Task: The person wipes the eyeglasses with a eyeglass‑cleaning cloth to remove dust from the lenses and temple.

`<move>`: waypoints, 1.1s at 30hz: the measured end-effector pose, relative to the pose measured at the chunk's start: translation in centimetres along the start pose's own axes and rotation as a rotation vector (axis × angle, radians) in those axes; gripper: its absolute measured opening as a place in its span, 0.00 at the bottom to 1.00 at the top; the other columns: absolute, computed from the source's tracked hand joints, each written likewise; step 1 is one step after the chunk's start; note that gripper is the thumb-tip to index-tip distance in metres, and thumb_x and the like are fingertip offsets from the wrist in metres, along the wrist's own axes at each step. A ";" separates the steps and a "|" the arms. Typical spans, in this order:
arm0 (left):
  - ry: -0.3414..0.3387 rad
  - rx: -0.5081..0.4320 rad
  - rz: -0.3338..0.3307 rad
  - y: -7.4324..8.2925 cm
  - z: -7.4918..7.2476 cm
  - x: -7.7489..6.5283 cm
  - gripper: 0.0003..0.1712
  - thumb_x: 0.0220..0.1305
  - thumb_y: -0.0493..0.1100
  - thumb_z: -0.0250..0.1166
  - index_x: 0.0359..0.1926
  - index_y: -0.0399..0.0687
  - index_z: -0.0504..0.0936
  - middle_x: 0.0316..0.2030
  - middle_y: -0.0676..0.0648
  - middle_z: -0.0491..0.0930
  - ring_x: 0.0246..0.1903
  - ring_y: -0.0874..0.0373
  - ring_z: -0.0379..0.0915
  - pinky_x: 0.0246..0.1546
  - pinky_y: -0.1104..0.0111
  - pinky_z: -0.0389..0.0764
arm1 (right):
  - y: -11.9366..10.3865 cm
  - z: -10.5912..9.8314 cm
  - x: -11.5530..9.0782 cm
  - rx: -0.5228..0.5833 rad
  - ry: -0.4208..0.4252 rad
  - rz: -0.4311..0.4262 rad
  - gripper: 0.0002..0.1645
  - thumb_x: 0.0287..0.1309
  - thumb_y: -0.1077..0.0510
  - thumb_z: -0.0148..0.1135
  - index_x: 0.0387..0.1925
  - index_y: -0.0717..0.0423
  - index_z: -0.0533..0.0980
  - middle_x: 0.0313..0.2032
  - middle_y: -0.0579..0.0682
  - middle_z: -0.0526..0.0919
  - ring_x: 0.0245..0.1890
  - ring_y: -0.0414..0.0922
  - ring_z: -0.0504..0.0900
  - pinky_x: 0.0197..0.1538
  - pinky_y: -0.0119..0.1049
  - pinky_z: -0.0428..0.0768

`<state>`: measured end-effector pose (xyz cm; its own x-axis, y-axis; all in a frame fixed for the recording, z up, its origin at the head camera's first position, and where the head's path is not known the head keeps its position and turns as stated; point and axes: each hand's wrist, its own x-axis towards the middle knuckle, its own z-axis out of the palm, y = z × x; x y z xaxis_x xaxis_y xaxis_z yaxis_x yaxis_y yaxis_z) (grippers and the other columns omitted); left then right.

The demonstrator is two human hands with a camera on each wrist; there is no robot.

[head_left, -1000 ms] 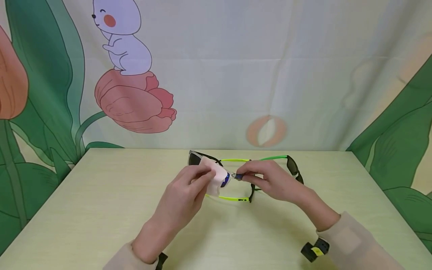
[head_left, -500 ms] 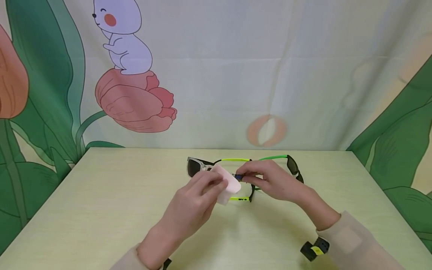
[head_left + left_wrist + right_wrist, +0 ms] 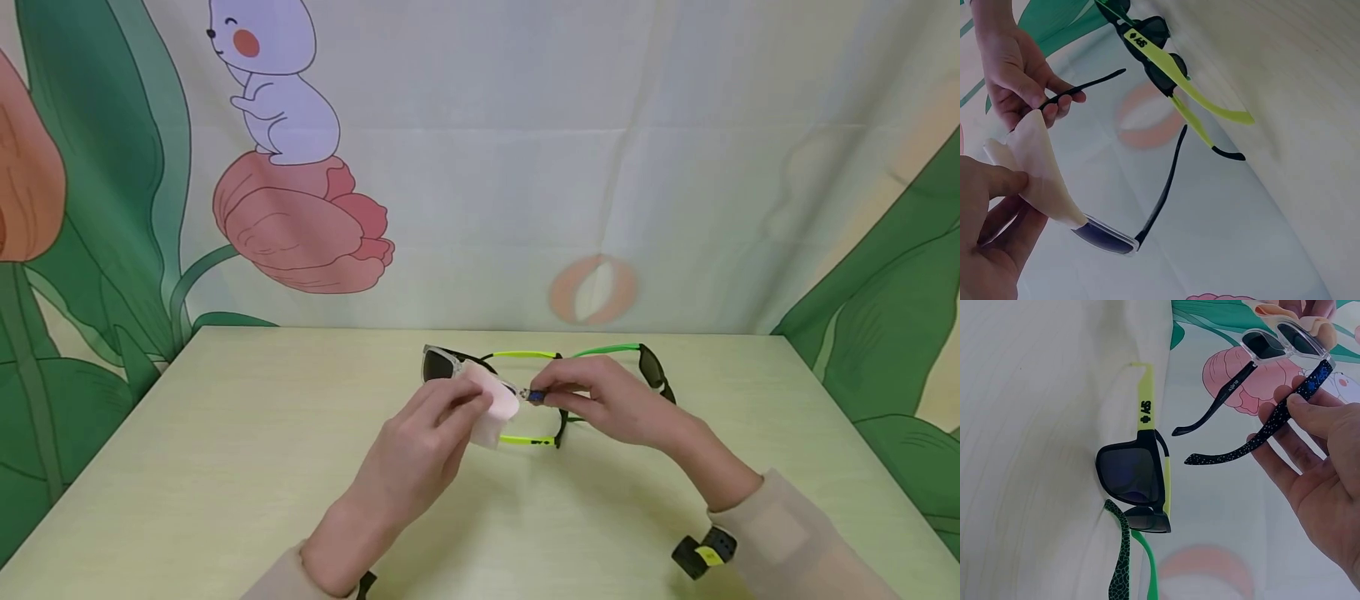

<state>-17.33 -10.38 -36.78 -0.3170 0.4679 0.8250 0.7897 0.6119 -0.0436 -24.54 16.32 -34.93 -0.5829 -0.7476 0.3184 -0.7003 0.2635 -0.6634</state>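
My right hand (image 3: 611, 400) pinches one temple of a pair of clear-framed sunglasses (image 3: 438, 364) between thumb and fingers. That temple is dark with white and blue specks, as the right wrist view shows. My left hand (image 3: 420, 437) pinches a pale pink cloth (image 3: 491, 400) folded over the front of these sunglasses, against a lens. In the left wrist view the cloth (image 3: 1041, 169) hides much of the frame; one dark lens (image 3: 1107, 236) and a black temple stick out. The sunglasses are held up above the table.
Yellow-armed black sunglasses (image 3: 1129, 475) marked SPY lie on the table (image 3: 225, 450) behind and below my hands. A green-armed pair (image 3: 652, 367) lies to their right. A printed curtain (image 3: 480, 167) hangs behind the table's far edge.
The left hand with the cloth moved right and toward me across the lens, then slightly back left. The clear-framed sunglasses tilted a little; the right hand kept its grip almost in place.
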 end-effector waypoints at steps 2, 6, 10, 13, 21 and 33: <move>0.000 0.009 -0.008 -0.2 0.0 -0.1 0.25 0.45 0.19 0.76 0.47 0.35 0.87 0.48 0.43 0.81 0.48 0.49 0.79 0.47 0.63 0.85 | 0.1 -0.1 -0.1 0.000 0.003 -0.005 0.11 0.66 0.72 0.64 0.46 0.58 0.82 0.44 0.45 0.86 0.43 0.40 0.86 0.50 0.37 0.84; -0.013 0.016 -0.039 -0.7 -0.1 -0.2 0.26 0.45 0.19 0.75 0.48 0.35 0.87 0.48 0.43 0.81 0.48 0.48 0.80 0.48 0.62 0.85 | 0.0 -0.3 -0.2 0.001 0.000 -0.001 0.11 0.67 0.72 0.63 0.46 0.59 0.82 0.44 0.46 0.86 0.44 0.40 0.86 0.50 0.37 0.84; -0.016 0.018 -0.092 -1.1 -0.3 -0.4 0.25 0.47 0.19 0.76 0.48 0.36 0.87 0.47 0.40 0.82 0.47 0.46 0.81 0.48 0.60 0.85 | -0.1 -0.6 -0.4 0.000 -0.007 0.012 0.11 0.68 0.71 0.62 0.47 0.57 0.82 0.45 0.45 0.86 0.45 0.42 0.86 0.51 0.38 0.84; -0.018 0.029 -0.140 -1.5 -0.4 -0.5 0.25 0.48 0.20 0.76 0.49 0.35 0.87 0.46 0.39 0.82 0.46 0.44 0.82 0.47 0.58 0.85 | -0.2 -0.8 -0.6 -0.007 -0.012 0.011 0.11 0.69 0.70 0.62 0.47 0.55 0.82 0.45 0.43 0.86 0.45 0.42 0.85 0.51 0.38 0.84; -0.042 0.033 -0.264 -2.6 -0.5 -1.0 0.22 0.50 0.22 0.76 0.48 0.33 0.87 0.44 0.38 0.83 0.45 0.42 0.83 0.46 0.56 0.85 | 0.0 -0.9 -0.9 -0.008 0.004 -0.007 0.12 0.68 0.70 0.63 0.47 0.54 0.83 0.44 0.41 0.86 0.44 0.39 0.84 0.50 0.38 0.85; -0.027 0.002 -0.332 -4.0 0.0 -1.4 0.16 0.57 0.23 0.72 0.48 0.31 0.87 0.43 0.38 0.84 0.43 0.42 0.85 0.46 0.56 0.86 | -0.1 -1.0 -1.0 0.013 -0.004 0.000 0.12 0.68 0.70 0.63 0.48 0.55 0.83 0.44 0.42 0.86 0.45 0.42 0.86 0.51 0.38 0.84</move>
<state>-20.03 -13.46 -37.76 -0.5707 0.2589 0.7793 0.6397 0.7352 0.2242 -24.34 17.66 -34.49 -0.5811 -0.7501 0.3158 -0.6948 0.2552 -0.6724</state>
